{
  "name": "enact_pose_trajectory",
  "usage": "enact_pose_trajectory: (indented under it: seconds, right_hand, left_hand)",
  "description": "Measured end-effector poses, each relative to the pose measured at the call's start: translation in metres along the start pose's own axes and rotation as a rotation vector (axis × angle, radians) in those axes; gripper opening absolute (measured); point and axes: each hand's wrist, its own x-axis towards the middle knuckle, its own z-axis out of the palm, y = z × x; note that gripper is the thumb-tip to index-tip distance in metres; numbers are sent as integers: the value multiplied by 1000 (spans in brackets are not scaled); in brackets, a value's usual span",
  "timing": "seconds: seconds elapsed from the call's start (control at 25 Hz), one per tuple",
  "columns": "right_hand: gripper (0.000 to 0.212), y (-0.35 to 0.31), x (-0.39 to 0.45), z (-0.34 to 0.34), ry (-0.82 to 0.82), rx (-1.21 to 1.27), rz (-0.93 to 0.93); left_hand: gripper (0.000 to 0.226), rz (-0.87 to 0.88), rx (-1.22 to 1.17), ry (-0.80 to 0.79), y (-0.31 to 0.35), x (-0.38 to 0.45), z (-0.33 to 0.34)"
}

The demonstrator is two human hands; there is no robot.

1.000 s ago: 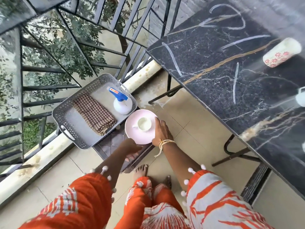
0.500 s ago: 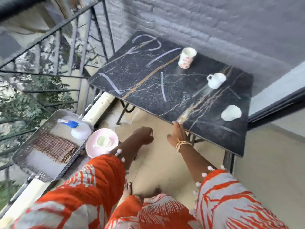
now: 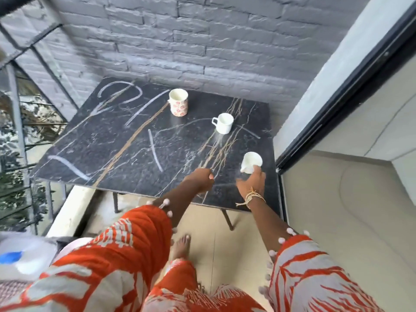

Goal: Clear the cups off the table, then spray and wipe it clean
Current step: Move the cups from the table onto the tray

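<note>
One camera sits on the person's head, looking forward and down, close above the right hand (image 3: 251, 182) touching the near cup (image 3: 251, 165).

Blurred spray bottle (image 3: 20, 260) at left edge, partly behind sleeve (image 3: 108, 262).
</note>
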Motion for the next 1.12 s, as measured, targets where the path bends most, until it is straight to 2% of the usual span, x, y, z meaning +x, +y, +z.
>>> enact_pose_trajectory:
  seconds: [0.08,0.24,0.4,0.52,0.64,0.72,0.8,0.96,1.12]
  right_hand:
    - [77,4,32,-2,31,-58,21]
    - [99,15,89,3,-127,-204,19]
    - [92,3,130,5,-241,-146,41]
    - [83,-12,151,9,-204,-97,41]
    - [77,-23,165,14,-150,-52,52]
    - [76,-25,170,18,-120,-33,60]
    - [74,-24,170,21,-106,-28,70]
    - [71,-25,167,26,-69,-25,88]
    - [81,-27,150,26,-119,-2,91]
  left_hand:
    - [33,8,17,-3,9,35,-13]
    - [36,12,-3,2,14,109,-44]
    - [51,-22,-97,110,23,181,-76]
    - [67,36,-36,214,37,225,-98]
    - [86,103,95,103,48,263,-104]
    - [94,62,44,27,49,283,-97]
    - [93,6,-39,5,45,290,-89]
    - [81,-11,-65,115,38,277,-80]
    - [78,-59,-85,176,23,240,-74]
